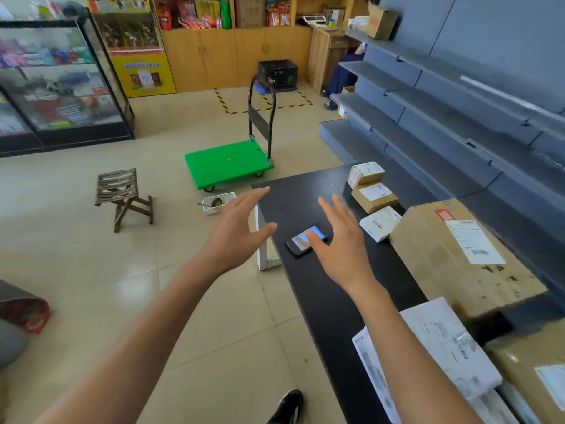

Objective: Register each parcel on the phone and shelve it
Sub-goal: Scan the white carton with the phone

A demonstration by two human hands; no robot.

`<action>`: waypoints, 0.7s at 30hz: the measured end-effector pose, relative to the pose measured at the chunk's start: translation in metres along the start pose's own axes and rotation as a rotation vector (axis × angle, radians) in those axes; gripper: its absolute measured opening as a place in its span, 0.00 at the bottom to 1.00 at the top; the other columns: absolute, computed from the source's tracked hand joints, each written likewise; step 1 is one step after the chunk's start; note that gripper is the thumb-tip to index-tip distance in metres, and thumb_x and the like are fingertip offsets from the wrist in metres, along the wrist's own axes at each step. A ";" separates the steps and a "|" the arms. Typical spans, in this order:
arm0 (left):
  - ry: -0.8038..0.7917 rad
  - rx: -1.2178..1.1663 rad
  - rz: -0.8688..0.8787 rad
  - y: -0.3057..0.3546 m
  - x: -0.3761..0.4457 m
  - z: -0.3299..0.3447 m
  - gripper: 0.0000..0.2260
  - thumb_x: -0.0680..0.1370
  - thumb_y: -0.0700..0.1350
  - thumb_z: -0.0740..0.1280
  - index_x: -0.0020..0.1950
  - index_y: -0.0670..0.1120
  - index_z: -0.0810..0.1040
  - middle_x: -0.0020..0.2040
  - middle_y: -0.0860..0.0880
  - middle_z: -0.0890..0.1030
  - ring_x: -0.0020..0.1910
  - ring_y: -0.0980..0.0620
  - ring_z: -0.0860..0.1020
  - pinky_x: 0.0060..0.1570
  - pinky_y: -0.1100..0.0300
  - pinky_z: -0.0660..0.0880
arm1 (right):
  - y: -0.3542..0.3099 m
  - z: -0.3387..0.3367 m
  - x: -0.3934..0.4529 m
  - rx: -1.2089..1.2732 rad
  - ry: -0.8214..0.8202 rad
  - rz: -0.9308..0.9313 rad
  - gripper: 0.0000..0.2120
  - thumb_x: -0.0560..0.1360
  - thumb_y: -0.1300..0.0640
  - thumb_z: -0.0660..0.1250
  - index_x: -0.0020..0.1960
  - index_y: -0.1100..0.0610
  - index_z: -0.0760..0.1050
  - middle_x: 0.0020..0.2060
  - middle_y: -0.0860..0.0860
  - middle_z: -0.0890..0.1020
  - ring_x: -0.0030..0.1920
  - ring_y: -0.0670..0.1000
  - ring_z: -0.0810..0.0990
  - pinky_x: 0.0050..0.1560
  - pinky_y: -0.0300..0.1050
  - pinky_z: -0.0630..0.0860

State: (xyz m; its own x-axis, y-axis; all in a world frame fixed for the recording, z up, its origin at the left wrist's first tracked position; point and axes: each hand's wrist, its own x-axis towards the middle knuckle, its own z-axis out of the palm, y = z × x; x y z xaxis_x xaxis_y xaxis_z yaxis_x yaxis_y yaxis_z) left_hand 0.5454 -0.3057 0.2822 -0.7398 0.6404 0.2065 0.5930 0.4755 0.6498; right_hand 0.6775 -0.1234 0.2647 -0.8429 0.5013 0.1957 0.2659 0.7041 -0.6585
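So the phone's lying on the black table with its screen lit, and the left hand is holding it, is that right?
Not quite. The phone lies on the black table with its screen lit, but no hand holds it: the head view shows the left hand open, off the table's edge.

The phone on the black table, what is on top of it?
The right hand hangs open above the phone, its thumb over the lit screen, hiding the phone's right end. Whether the thumb touches the screen cannot be told. The black table lies beneath.
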 end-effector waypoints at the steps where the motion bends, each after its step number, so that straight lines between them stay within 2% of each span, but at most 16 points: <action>1: -0.005 -0.008 0.004 0.000 0.015 0.005 0.31 0.78 0.53 0.71 0.79 0.57 0.63 0.76 0.56 0.68 0.75 0.54 0.63 0.69 0.61 0.58 | 0.007 -0.001 0.011 0.004 0.003 0.009 0.31 0.81 0.49 0.68 0.81 0.47 0.61 0.82 0.49 0.56 0.82 0.51 0.52 0.79 0.58 0.60; 5: -0.029 -0.017 0.023 -0.005 0.062 0.025 0.30 0.78 0.52 0.72 0.79 0.56 0.65 0.75 0.55 0.70 0.74 0.53 0.66 0.69 0.60 0.61 | 0.030 -0.004 0.048 0.002 0.007 0.047 0.31 0.81 0.50 0.68 0.81 0.47 0.61 0.82 0.50 0.56 0.82 0.50 0.52 0.78 0.60 0.61; 12: -0.137 -0.037 0.019 -0.024 0.123 0.061 0.30 0.79 0.51 0.71 0.79 0.55 0.65 0.76 0.54 0.69 0.75 0.52 0.64 0.69 0.60 0.58 | 0.064 0.004 0.091 -0.040 0.009 0.166 0.31 0.81 0.48 0.68 0.80 0.45 0.60 0.82 0.49 0.56 0.82 0.51 0.53 0.77 0.61 0.63; 17: -0.255 -0.067 0.051 -0.049 0.164 0.080 0.29 0.79 0.50 0.70 0.79 0.52 0.66 0.76 0.53 0.70 0.76 0.50 0.65 0.75 0.52 0.62 | 0.084 0.027 0.115 -0.066 0.013 0.290 0.32 0.81 0.47 0.68 0.81 0.45 0.59 0.82 0.49 0.56 0.81 0.52 0.54 0.77 0.61 0.64; 21: -0.353 -0.069 0.065 -0.080 0.191 0.093 0.29 0.79 0.51 0.70 0.79 0.54 0.65 0.76 0.55 0.70 0.75 0.51 0.65 0.73 0.56 0.61 | 0.094 0.059 0.130 -0.076 0.006 0.412 0.32 0.81 0.49 0.68 0.81 0.47 0.60 0.82 0.50 0.57 0.81 0.53 0.55 0.77 0.59 0.63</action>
State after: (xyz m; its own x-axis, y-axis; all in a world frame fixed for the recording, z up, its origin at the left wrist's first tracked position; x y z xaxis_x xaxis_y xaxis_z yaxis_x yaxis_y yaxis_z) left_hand 0.3863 -0.1648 0.2020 -0.5391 0.8422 -0.0080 0.6035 0.3929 0.6938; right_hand 0.5654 -0.0214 0.1858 -0.6562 0.7515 -0.0684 0.6141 0.4791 -0.6272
